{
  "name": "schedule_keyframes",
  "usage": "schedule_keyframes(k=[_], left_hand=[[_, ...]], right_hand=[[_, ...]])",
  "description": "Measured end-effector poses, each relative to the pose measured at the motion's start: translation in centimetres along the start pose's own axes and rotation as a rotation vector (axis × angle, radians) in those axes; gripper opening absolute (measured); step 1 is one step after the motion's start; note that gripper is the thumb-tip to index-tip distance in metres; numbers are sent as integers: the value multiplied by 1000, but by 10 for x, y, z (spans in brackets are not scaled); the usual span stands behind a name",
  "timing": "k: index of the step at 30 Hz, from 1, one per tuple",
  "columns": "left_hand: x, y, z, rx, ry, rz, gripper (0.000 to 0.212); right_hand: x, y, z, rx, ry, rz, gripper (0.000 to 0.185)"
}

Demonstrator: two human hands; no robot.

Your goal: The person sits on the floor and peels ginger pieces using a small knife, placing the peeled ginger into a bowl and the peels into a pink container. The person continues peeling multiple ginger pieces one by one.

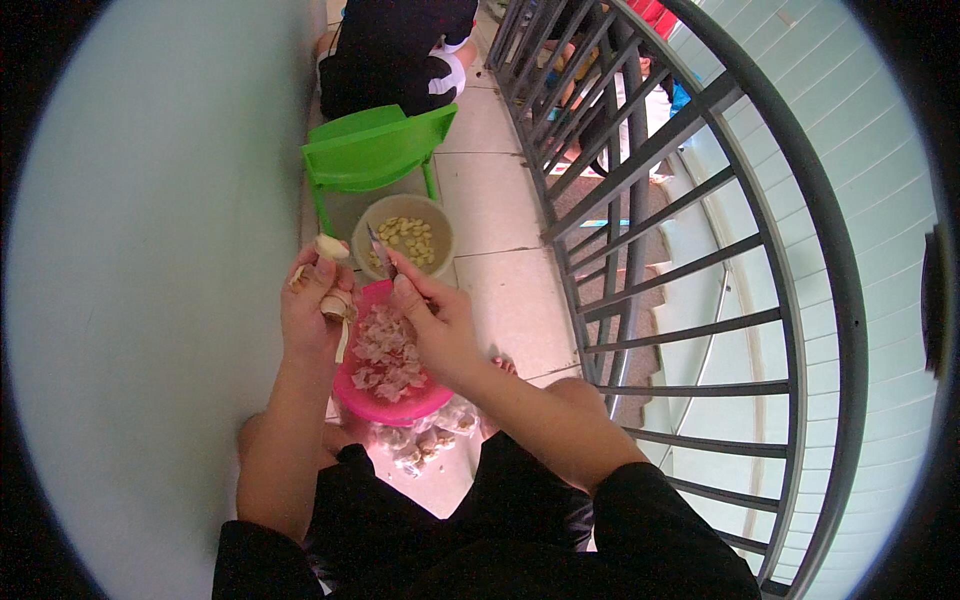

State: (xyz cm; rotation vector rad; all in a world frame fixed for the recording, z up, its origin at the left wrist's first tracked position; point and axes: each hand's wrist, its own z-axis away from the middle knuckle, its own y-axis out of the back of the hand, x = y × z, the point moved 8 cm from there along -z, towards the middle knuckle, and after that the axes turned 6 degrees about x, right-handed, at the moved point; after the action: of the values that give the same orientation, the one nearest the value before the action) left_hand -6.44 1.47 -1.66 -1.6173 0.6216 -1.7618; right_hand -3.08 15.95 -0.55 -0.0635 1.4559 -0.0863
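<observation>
My left hand (311,300) grips garlic, with a pale peeled clove (331,247) at the fingertips and a partly broken garlic bulb (337,306) lower in the palm. A strip of stem or skin dangles from the bulb. In my right hand (435,315) is a small knife (381,253), its blade pointing up and to the left. Both hands are above a pink plastic basin (397,414) that holds papery garlic skins (386,352). Just beyond it stands a pale round bowl (448,262) with peeled garlic cloves (405,238) inside.
A green plastic chair (375,154) stands past the bowl, with a seated person (397,56) in dark clothing behind it. A wall (165,262) runs close on the left. Dark metal railing (679,195) borders stairs (637,345) on the right. Bagged garlic bulbs (427,442) lie below the basin.
</observation>
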Motion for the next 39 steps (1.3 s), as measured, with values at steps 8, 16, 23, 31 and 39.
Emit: schedule_keyframes(k=[8,16,23,31,39], left_hand=[[5,0,-3,38,-12,47,25],[5,6,-3,27,-6,68,26],[-2,6,-6,17,62,73,26],[-3,-4,1,-12,93,-27,31],[-13,-15,7,-71,115,-75,23]], right_hand=[[99,3,-21,-476,38,1179,31],[107,7,-9,-567,-160,1411,36],[103,11,-43,-302,-4,955,31],[-4,-16,-16,-244,-200,-279,42],[-30,-8,-2,-334,-20,-169,42]])
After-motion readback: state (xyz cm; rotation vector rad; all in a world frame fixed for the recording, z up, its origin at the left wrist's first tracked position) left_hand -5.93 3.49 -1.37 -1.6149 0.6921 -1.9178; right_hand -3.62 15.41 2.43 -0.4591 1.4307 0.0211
